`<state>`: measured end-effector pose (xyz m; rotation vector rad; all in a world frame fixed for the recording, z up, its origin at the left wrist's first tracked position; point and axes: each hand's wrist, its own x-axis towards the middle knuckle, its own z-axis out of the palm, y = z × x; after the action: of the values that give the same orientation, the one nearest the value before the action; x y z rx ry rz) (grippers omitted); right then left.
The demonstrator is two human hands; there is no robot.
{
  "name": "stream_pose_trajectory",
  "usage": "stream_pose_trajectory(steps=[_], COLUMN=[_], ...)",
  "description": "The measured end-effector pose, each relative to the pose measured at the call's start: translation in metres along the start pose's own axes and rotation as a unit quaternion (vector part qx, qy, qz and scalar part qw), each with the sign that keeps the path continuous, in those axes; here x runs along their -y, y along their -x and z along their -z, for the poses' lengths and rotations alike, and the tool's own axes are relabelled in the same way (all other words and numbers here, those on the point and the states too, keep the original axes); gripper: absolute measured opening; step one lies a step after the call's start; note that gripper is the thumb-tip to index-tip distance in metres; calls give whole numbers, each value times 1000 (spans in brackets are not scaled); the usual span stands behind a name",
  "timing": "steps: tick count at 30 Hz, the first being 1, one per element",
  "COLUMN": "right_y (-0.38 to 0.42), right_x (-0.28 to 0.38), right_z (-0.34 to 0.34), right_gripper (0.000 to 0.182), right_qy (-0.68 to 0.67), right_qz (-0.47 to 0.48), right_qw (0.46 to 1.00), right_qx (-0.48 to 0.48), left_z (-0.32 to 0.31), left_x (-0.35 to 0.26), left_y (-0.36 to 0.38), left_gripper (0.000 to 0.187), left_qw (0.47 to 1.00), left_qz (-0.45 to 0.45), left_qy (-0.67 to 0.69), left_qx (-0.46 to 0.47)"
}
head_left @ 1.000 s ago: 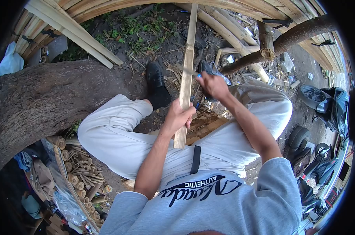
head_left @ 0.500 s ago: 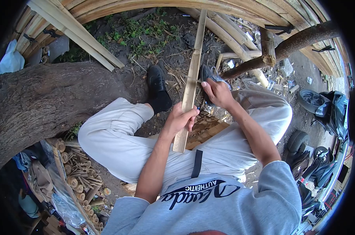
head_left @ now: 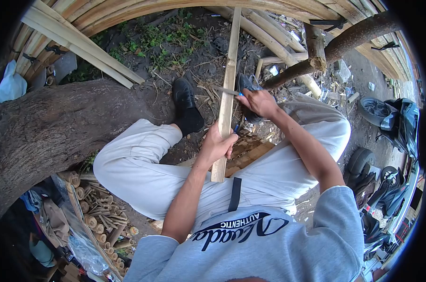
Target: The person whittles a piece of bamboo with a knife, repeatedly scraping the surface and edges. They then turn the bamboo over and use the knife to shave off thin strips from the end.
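Note:
A long split bamboo strip (head_left: pixel 230 75) runs from my lap away toward the top of the view. My left hand (head_left: pixel 217 143) is wrapped around its near part, the end sticking out just below my fist. In my right hand (head_left: pixel 261 103) is a knife (head_left: pixel 230 91) with a bit of blue at the handle. Its thin blade lies across the strip near a node, beyond my left hand. Most of the handle is hidden in my fingers.
A thick tree trunk (head_left: pixel 62 122) lies on the left. Bamboo poles (head_left: pixel 260 35) and a cut branch (head_left: pixel 342 49) are at the upper right. Stacked bamboo pieces (head_left: pixel 97 211) lie at the lower left; a motorcycle (head_left: pixel 396 124) stands at the right.
My right hand has turned, and the knife blade now shows flat across the bamboo strip. The left hand keeps its grip; the whole view has shifted slightly.

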<state>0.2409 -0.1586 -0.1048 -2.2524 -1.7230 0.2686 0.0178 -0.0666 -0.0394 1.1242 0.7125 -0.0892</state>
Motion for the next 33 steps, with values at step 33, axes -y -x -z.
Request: stream_pose_trajectory(steps=[33], right_y=[-4], right_x=[48], right_z=[20], right_gripper=[42], right_qy=[-112], right_qz=[-6], right_qw=[994], right_qx=[14], left_z=[11], left_x=[-10], left_y=[-6], left_gripper=[16], left_qw=[1000], left_qz=[7], left_qy=[24], left_qx=[-3])
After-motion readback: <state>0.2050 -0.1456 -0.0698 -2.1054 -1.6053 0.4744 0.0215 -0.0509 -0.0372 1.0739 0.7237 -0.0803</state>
